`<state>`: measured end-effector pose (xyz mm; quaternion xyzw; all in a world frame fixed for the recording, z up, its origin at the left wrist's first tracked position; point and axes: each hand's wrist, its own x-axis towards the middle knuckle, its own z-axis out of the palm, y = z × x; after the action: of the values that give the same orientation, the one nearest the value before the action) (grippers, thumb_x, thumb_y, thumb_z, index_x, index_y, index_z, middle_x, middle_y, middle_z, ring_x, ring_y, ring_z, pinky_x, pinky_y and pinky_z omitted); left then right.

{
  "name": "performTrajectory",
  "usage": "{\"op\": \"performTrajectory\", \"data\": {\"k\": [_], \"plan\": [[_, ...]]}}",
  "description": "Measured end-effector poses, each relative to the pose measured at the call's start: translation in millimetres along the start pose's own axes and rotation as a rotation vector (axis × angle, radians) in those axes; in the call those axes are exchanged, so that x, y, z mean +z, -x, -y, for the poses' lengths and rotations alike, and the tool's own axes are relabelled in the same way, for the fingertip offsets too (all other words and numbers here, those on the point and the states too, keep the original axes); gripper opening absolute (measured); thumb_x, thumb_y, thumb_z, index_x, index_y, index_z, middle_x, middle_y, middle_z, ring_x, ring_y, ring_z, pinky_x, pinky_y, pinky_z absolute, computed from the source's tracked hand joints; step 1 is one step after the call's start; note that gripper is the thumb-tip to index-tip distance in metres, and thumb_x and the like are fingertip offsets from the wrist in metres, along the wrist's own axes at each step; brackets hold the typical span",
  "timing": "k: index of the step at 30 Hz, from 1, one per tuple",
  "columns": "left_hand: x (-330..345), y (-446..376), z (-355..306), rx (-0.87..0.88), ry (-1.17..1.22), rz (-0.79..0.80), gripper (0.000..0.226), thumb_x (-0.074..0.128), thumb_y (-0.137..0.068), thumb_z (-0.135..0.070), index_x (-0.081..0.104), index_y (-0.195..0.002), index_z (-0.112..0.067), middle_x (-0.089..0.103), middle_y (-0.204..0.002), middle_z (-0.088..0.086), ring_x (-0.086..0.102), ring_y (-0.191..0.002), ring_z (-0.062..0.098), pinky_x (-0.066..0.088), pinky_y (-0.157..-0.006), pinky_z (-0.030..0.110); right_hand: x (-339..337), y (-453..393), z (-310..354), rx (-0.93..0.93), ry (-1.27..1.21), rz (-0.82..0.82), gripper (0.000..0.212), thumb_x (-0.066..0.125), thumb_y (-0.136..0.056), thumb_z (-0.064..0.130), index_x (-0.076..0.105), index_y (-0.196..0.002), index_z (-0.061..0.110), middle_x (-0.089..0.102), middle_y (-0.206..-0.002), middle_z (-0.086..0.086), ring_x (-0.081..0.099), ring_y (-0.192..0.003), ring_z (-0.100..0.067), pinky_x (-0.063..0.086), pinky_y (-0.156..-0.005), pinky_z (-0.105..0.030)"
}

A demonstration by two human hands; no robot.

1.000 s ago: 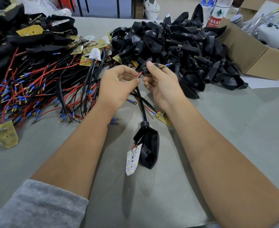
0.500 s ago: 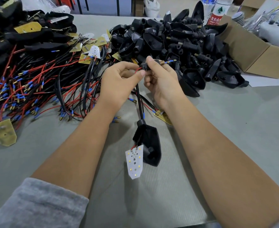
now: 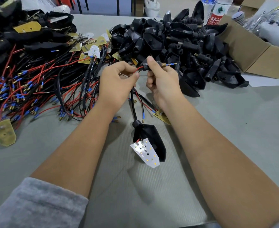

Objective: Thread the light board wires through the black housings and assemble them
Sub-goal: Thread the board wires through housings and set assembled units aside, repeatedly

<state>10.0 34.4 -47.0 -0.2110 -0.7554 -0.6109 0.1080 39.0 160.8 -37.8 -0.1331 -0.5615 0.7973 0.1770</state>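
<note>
My right hand (image 3: 163, 79) covers most of the small black stem piece (image 3: 145, 65) it pinches, so I cannot tell its shape. My left hand (image 3: 117, 81) hides where its fingers meet the red wire (image 3: 138, 69). The black housing (image 3: 153, 137) hanging below conceals the inner edge of the light board (image 3: 146, 153). At the far right the water bottle (image 3: 217, 12) is cut off by the top edge, its label only partly legible. The cardboard box (image 3: 250, 51) runs off the right edge, its contents blurred. The wire pile (image 3: 28, 86) at the left is cropped by the edge.

Left hand (image 3: 119, 81) pinches red wire (image 3: 138, 69); right hand (image 3: 163, 79) grips black stem (image 3: 146, 65).
</note>
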Motion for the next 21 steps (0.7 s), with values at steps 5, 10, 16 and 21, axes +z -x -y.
{"op": "performTrajectory", "data": {"k": [5,10,16,21], "plan": [[0.8,2.8,-3.6,0.013,-0.03,0.027,0.022,0.069,-0.086,-0.008,0.066,-0.075,-0.026,0.067,-0.074,0.019,0.056,-0.062,0.017,0.05,-0.061,0.034,-0.8,-1.6,-0.2,0.02,-0.018,0.019,0.027,0.068,-0.092,0.022,0.05,-0.074,0.014,0.048,-0.055,0.001,0.039,-0.045,-0.01,0.032,-0.044,-0.021],[-0.4,1.8,-6.6,-0.011,-0.002,-0.019,0.016,0.066,-0.089,-0.01,0.064,-0.083,-0.025,0.063,-0.076,-0.003,0.056,-0.065,0.003,0.05,-0.065,0.021,-2.8,-1.4,1.2,0.019,-0.006,0.12,0.025,0.065,-0.094,0.023,0.054,-0.074,0.013,0.049,-0.058,0.0,0.041,-0.046,-0.01,0.034,-0.046,-0.021],[-1.6,-2.8,-3.7,-0.226,0.172,-0.085,0.015,0.055,-0.096,-0.007,0.056,-0.086,-0.017,0.059,-0.076,0.001,0.06,-0.052,0.003,0.054,-0.054,0.021,-2.6,-2.8,2.0,0.076,-0.295,0.102,0.017,0.048,-0.101,0.012,0.063,-0.096,0.007,0.062,-0.076,-0.006,0.057,-0.058,-0.009,0.05,-0.059,-0.02],[-6.9,-5.2,-0.7,-0.236,0.201,-0.073,0.017,0.058,-0.094,-0.008,0.057,-0.082,-0.02,0.056,-0.064,-0.005,0.049,-0.049,0.006,0.038,-0.045,0.021,-6.1,-2.7,2.0,0.004,-0.217,0.061,0.012,0.056,-0.099,0.016,0.06,-0.096,0.006,0.061,-0.08,-0.009,0.058,-0.061,-0.011,0.051,-0.063,-0.021]]}}
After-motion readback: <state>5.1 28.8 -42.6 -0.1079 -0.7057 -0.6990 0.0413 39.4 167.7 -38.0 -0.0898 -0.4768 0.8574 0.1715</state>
